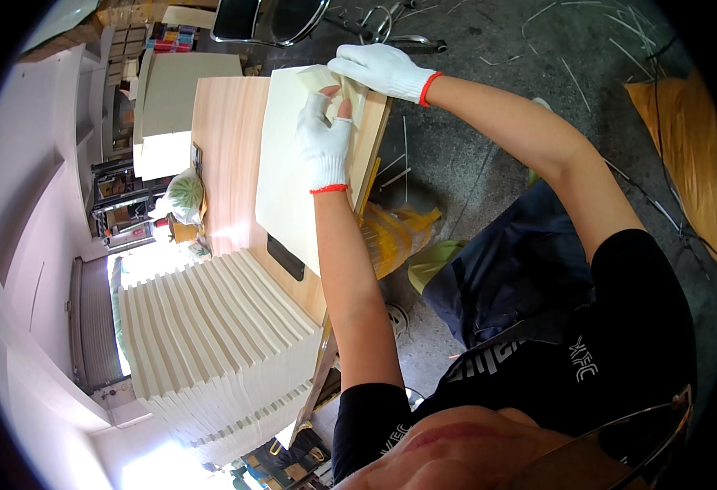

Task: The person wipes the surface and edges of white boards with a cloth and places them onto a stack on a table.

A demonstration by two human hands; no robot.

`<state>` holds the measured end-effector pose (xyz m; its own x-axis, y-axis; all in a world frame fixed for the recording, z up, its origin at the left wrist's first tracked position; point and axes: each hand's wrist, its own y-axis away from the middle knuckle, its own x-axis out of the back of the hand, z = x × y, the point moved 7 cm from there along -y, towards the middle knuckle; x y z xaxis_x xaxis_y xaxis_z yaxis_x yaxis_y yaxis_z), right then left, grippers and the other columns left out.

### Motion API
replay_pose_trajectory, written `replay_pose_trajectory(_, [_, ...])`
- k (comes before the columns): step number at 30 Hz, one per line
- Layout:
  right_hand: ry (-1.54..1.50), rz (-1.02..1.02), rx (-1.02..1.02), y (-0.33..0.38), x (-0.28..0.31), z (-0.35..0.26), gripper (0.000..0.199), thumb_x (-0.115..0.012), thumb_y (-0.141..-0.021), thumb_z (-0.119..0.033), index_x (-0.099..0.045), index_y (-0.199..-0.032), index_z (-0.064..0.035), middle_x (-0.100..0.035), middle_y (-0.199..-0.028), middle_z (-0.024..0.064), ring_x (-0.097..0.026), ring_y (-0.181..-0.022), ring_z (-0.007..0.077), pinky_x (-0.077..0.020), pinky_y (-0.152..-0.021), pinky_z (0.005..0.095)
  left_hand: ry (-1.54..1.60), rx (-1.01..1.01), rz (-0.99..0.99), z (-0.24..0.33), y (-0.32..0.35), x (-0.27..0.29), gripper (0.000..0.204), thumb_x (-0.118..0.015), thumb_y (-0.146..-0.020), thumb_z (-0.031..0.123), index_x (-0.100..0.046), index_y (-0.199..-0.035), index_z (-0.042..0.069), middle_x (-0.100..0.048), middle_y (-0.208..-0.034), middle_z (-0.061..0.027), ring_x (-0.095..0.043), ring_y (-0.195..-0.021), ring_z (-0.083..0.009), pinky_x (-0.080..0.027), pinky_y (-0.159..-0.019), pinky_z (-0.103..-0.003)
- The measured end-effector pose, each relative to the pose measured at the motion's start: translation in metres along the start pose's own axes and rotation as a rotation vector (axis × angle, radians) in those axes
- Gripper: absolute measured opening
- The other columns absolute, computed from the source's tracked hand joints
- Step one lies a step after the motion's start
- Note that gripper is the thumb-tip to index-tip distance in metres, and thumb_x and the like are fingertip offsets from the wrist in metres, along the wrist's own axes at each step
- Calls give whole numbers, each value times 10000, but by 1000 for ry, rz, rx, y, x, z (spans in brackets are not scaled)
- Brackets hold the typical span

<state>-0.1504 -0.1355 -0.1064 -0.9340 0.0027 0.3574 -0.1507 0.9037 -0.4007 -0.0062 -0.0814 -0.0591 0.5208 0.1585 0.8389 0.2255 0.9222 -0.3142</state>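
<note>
A large cream sheet [285,180] lies on a wood-grain tabletop [226,155]. At its far end, a small pale cream piece [316,78] stands up, bent, by my left hand [324,135]. That hand wears a white knitted glove with a red cuff; its thumb and one finger are bare at the tips and close on the piece. My right hand [383,70], in a matching glove, rests over the table's far right corner, its fingers together and bent down. What lies beneath those fingers is hidden. Between both hands the cream material looks creased.
A tall stack of thick cream sheets [219,327] stands at the near left, beside a flat black object [285,257]. Beyond the table are a black chair [268,20] and a bagged green round item [184,196]. Yellow-taped wrapping [395,237] is below the right edge.
</note>
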Motion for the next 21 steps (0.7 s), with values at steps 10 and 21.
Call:
replay_pose_trajectory(10, [9, 16, 22, 2, 0, -3, 416, -400, -979, -475, -615, -1044, -125, -674, -939, 162, -646, -905, 374, -497, -798, 470, -45, -64, 12, 1, 0, 1, 295, -645, -894, 82, -656, -1188, 65, -689, -1122, -105, -619, -976, -166, -468, -836, -291])
replay_pose_trajectory(21, [268, -59, 17, 3, 18, -10, 456, -395, -998, -529, -592, -1001, -118, -640, -791, 118, -665, -774, 304, -503, -709, 410, -52, -129, 153, 14, 6, 9, 320, -620, -890, 63, -659, -1207, 87, -685, -1127, -111, -633, -961, -203, -477, -858, -307])
